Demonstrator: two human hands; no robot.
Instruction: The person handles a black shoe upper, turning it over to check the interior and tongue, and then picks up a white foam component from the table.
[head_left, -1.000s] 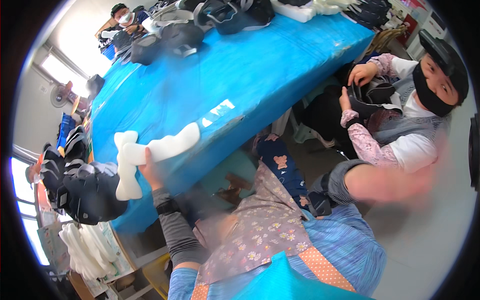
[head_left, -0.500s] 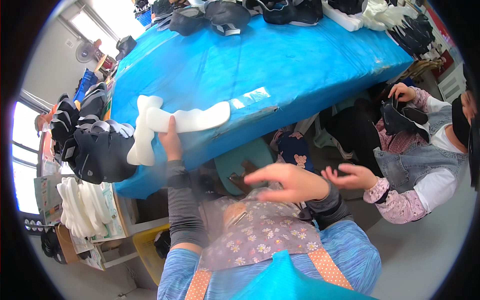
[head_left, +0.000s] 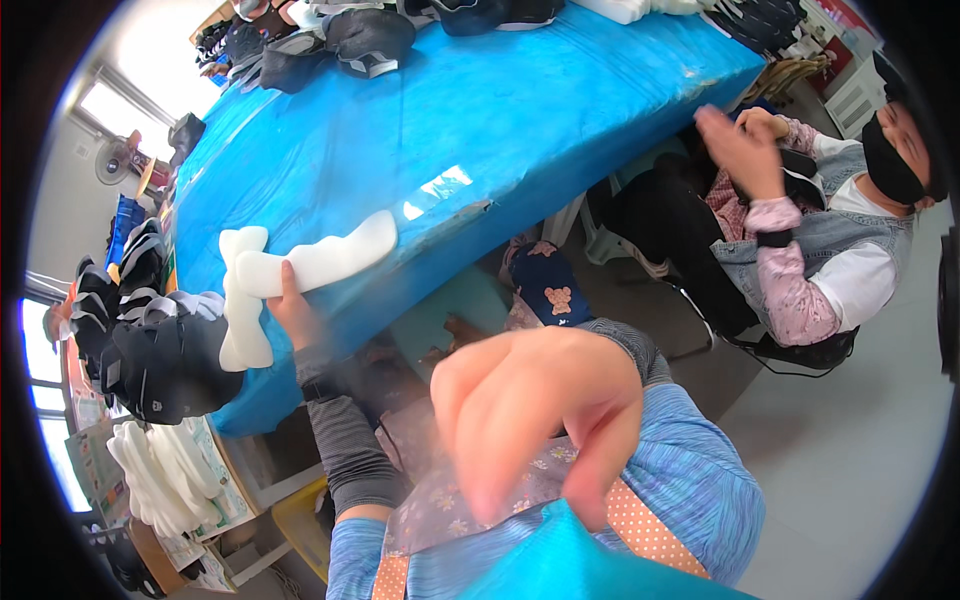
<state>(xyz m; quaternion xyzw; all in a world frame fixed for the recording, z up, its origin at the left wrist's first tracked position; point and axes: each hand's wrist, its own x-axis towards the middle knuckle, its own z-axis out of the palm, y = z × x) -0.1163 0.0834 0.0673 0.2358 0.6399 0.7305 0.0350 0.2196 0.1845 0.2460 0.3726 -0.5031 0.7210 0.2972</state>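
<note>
My left hand (head_left: 290,312) reaches to the near left edge of the blue-covered table (head_left: 340,130). Its thumb lies on top of a long white wavy-edged piece (head_left: 325,256) shaped rather like an insole; the other fingers are hidden beneath. A second such white piece (head_left: 243,338) lies crosswise under the first one's left end. Large and blurred, my right hand (head_left: 540,400) is raised close in front of my chest, over the flowered apron (head_left: 440,515). Its fingers bend downward with the thumb apart, and nothing shows in it.
Black shoe uppers (head_left: 165,365) are piled left of the table, above a bundle of white pieces (head_left: 165,470). More dark shoe parts (head_left: 370,42) line the far edge. On the right sits a co-worker (head_left: 800,240) with one hand raised.
My right hand has risen closer to me and turned its fingers down. My left hand keeps its place on the white piece. The view has shifted, and the co-worker's hand has lifted.
</note>
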